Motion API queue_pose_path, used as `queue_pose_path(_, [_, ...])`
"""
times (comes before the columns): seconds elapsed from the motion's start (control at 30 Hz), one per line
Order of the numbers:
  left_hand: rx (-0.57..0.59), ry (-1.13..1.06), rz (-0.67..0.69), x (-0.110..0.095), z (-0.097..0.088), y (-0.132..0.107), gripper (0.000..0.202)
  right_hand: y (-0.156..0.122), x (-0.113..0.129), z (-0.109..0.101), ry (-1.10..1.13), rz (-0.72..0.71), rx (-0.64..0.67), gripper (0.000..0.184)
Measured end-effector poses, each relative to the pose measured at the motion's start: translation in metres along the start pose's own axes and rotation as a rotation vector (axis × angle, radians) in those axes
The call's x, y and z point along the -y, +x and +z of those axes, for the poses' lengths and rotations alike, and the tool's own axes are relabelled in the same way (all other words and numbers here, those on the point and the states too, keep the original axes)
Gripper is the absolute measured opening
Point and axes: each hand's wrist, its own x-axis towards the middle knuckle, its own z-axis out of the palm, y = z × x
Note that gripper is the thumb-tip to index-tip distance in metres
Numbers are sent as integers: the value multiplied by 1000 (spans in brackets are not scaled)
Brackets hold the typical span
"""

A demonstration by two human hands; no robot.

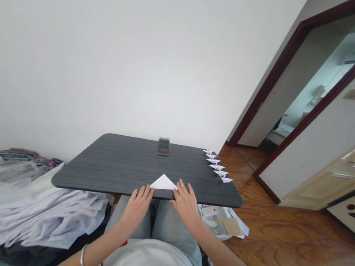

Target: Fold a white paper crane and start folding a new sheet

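A white paper folded into a triangle [163, 183] lies at the near edge of a dark grey table [122, 165]. My left hand [137, 207] lies flat with its fingers stretched out, the tips touching the triangle's left corner. My right hand [186, 202] also lies flat and open, its fingers resting on the triangle's right corner. Neither hand grips anything. A silver bracelet [83, 261] is on my left wrist.
Several folded white paper cranes [217, 166] line the table's right edge. A small phone [163, 146] stands at the far edge. A heap of white paper sheets [42, 220] lies to my left, a box of items [223, 223] on the wooden floor to my right.
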Motion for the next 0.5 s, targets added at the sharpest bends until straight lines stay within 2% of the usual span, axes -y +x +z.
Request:
queue_pose_path(0.23, [12, 2, -29, 8, -2, -6, 47, -6, -12, -1, 22, 47, 2, 35])
queue_pose_path(0.5, [12, 18, -54, 11, -2, -11, 47, -11, -14, -2, 37, 89, -15, 34])
